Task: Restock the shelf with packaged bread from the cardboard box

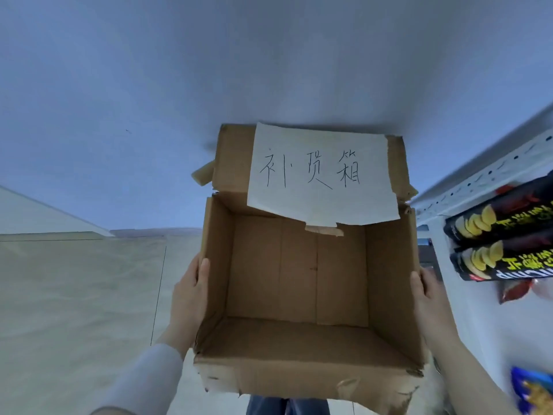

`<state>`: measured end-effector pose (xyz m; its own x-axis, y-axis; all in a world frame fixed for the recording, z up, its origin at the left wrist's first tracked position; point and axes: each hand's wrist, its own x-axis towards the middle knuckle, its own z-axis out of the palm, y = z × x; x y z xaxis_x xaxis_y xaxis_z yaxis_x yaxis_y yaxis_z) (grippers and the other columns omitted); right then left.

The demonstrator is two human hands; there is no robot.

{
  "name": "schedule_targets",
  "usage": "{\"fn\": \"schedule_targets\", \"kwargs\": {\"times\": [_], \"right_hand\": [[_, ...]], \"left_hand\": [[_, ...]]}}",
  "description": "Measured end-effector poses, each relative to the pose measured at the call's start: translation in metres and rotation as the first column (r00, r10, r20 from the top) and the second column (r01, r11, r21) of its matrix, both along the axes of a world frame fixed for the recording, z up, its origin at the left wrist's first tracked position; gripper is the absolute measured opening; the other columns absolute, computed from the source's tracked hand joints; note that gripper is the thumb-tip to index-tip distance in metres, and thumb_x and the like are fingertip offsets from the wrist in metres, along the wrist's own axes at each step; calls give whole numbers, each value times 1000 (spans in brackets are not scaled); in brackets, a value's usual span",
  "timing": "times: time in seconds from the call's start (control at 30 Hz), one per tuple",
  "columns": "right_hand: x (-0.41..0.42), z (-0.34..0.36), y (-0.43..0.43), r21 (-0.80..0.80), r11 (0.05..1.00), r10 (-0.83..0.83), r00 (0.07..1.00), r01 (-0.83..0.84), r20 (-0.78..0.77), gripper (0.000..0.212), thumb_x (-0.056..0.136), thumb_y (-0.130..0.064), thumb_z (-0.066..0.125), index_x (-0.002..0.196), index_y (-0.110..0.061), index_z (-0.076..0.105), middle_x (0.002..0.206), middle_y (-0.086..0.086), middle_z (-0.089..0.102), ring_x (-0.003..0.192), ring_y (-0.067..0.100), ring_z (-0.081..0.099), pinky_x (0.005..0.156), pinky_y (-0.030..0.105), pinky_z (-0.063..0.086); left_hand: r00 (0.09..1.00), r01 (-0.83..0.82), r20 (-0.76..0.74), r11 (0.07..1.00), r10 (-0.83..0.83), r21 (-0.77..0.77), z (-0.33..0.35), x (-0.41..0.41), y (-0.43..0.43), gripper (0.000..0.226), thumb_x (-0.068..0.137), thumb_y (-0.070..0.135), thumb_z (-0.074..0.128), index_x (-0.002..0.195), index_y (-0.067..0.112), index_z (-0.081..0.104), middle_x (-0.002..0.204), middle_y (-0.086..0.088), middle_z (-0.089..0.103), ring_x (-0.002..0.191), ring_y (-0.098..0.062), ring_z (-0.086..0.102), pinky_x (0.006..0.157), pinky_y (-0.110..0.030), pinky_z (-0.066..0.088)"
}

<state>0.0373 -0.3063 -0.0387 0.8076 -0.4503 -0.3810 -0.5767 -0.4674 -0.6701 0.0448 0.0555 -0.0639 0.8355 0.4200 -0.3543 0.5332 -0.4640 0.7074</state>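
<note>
I hold an open cardboard box (299, 372) in front of me, above the floor. Its inside shows only bare cardboard; no packaged bread is in view. A white paper sheet (320, 175) with handwritten characters is taped to the raised far flap. My left hand (190, 292) grips the box's left wall, thumb on the rim. On the opposite side, my right hand (428, 304) grips the right wall the same way. The white shelf (478, 178) stands at the right edge.
Two black crisp tubes (502, 241) lie on the shelf at the right, with a red packet (513, 290) below them and a blue packet (532, 390) at the lower right. A pale wall fills the top. Beige floor tiles (80, 295) spread to the left.
</note>
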Motion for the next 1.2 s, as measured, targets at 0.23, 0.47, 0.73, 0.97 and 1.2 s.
{"fn": "schedule_targets", "kwargs": {"times": [0.23,0.47,0.73,0.97,1.2], "right_hand": [[29,-32,-5,-80,995,57,994,-64,-92,43,100,-30,31,136,-9,41,130,15,50,120,30,44,82,27,28],[40,-58,-4,-28,1000,4,983,-9,-184,45,99,-37,30,135,-13,41,134,13,50,122,31,46,89,36,35],[43,-66,-1,-66,998,8,982,-21,-186,44,98,-38,31,133,-14,43,131,12,52,119,30,48,85,35,35],[37,-65,7,-108,994,9,982,-30,-187,43,100,-31,31,135,-8,40,132,15,52,120,33,49,97,43,39],[52,-17,60,-515,702,467,864,-492,-187,61,94,-28,42,145,-3,19,155,18,15,144,32,6,116,43,4]], "left_hand": [[997,-46,-59,999,46,3,-39,21,-7,42,98,39,32,132,22,47,127,-6,58,120,-29,51,96,-35,37],[994,-40,-104,998,44,44,-49,28,-5,41,98,40,32,131,21,48,127,-7,58,119,-29,51,90,-30,34],[988,-64,-136,996,72,63,-58,17,0,41,98,39,32,128,18,50,125,-8,59,119,-30,51,87,-29,33],[971,-38,-234,999,44,32,-53,13,-3,45,98,41,29,136,19,38,134,-9,51,124,-33,45,90,-31,31],[864,503,-273,728,-422,466,9,34,-34,62,97,36,34,148,13,8,157,-12,4,146,-26,1,117,-43,5]]}}
